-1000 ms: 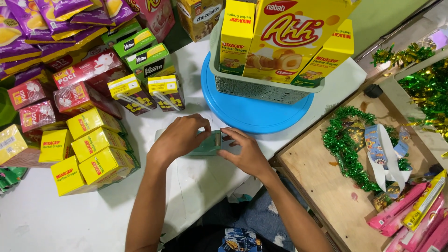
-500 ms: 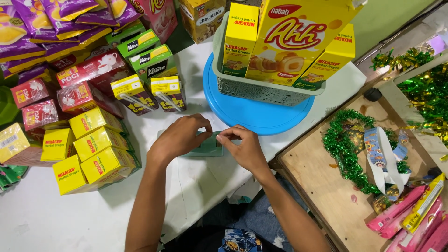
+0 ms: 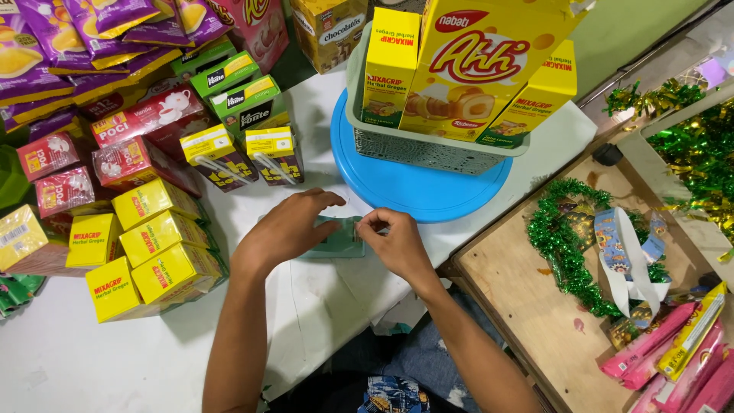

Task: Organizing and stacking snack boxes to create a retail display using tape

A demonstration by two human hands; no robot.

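Near the front edge of the white table (image 3: 92, 359), both hands meet over one flat green packet (image 3: 336, 239). The left hand (image 3: 287, 229) lies spread flat on its left part, fingers pointing right; the right hand (image 3: 397, 243) pinches its right end between thumb and forefinger. The packet's long axis runs left to right, so each hand has its own end. Further back stand two yellow-topped drink cartons (image 3: 245, 157). At the far edge one blue round lid (image 3: 428, 187) carries one grey basket (image 3: 436, 149) of yellow boxes.
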